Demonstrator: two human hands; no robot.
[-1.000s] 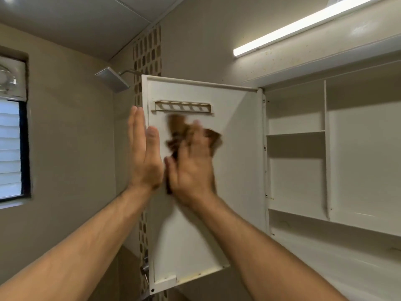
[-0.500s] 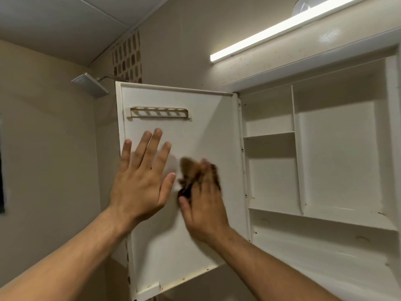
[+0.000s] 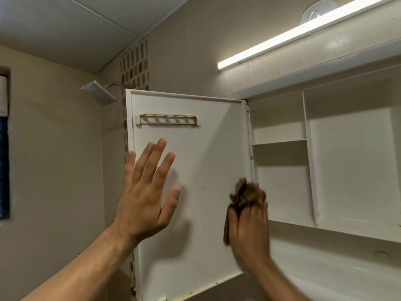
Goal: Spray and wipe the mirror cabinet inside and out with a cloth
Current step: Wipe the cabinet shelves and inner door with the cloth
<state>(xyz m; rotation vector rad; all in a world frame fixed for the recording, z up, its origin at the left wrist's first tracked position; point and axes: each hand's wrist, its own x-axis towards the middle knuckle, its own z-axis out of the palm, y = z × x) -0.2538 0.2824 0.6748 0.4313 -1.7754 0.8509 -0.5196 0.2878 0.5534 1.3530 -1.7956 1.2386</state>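
The white cabinet door (image 3: 206, 137) stands swung open to the left, its inner face toward me, with a slotted holder rail (image 3: 168, 121) near the top. My left hand (image 3: 145, 192) lies with straight, spread fingers on the door's left part, near its free edge. My right hand (image 3: 249, 227) grips a bunched brown cloth (image 3: 246, 193) and presses it on the door close to the hinge side. The cabinet body (image 3: 347, 232) is open at the right, its white shelves bare.
A lit tube light (image 3: 293, 33) runs above the cabinet. A square shower head (image 3: 98, 95) juts from the tiled corner behind the door. A window (image 3: 4, 144) sits at the far left.
My right hand has carried the cloth down and right across the door, from under the rail to the hinge side. My left hand went from the door's edge to flat on its inner face.
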